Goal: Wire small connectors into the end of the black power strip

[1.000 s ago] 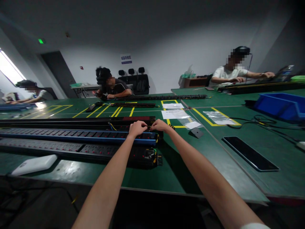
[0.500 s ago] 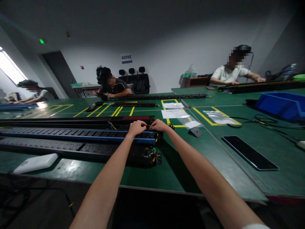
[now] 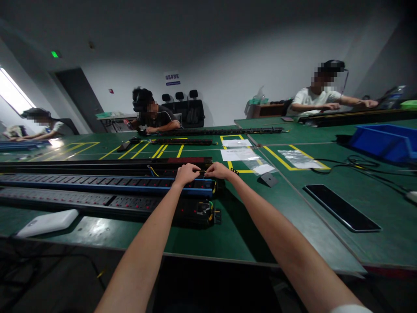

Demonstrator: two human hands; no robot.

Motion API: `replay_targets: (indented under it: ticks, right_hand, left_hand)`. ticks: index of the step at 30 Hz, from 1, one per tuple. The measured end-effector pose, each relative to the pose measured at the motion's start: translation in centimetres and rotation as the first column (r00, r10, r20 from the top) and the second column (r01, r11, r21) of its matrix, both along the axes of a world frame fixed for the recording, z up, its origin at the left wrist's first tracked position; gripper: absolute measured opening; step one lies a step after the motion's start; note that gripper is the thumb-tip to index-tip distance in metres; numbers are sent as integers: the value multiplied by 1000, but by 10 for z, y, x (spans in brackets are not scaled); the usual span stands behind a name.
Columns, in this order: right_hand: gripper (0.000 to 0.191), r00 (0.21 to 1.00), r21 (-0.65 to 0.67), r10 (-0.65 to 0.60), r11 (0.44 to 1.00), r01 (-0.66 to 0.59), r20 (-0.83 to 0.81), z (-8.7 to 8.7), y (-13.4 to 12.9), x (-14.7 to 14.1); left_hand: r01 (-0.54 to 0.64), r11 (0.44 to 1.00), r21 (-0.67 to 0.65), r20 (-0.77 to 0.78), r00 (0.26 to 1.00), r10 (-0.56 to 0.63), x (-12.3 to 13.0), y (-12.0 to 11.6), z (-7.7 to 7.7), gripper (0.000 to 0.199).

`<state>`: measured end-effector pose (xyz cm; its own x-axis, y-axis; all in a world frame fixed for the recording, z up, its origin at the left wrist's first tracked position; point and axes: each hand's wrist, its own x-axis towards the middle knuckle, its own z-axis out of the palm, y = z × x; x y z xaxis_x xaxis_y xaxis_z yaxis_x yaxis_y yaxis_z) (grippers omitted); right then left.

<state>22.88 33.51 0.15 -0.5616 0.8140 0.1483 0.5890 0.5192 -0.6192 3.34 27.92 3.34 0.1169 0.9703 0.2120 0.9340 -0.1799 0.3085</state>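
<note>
Over the right end of a black strip, my left hand [image 3: 186, 174] is closed, thumb and fingertips pinched on a thin wire. Close beside it, my right hand [image 3: 217, 171] pinches at the same short wire, its fingertips just apart from the left ones. Below my hands lies a blue-edged socket strip [image 3: 130, 184], with yellow wires at its right end. Nearer to me is a black socket strip [image 3: 137, 204] with red dots and an open end showing wires. A loose yellow wire [image 3: 153, 172] sticks up left of my left hand.
A white device [image 3: 48, 222] lies at the front left. To the right are a black phone [image 3: 340, 208], a small dark bracket [image 3: 268, 179], plastic bags, black cables [image 3: 361, 163] and a blue bin [image 3: 384, 143]. Three people sit at the far side of the green table [image 3: 202, 245].
My hands have hardly moved. At the far right, a person's hands have shifted along a long black strip, one reaching farther right. The camera view has shifted slightly.
</note>
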Motion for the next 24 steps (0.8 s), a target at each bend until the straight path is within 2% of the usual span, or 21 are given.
replay_targets:
  ticks: [5,9,16,24]
  right_hand:
    - [31,997,-30,-53,998,52,-56,-2,1,-2]
    - [27,988,-14,-124,992,123,-90,-4,1,-5]
    - [20,991,42,-57,997,62,-119,-5,0,-7]
    - [26,989,59,-135,989,139,-65,-5,-1,-5]
  left_hand:
    - [3,1000,9,8,1000,-3,-1,0,-1,29]
    - [1,1000,13,6,1000,-1,-2,1,-1,29]
    - [0,1000,9,0,1000,0,-1,0,-1,30]
    - [14,1000,1,6,1000,-14,0,0,0,30]
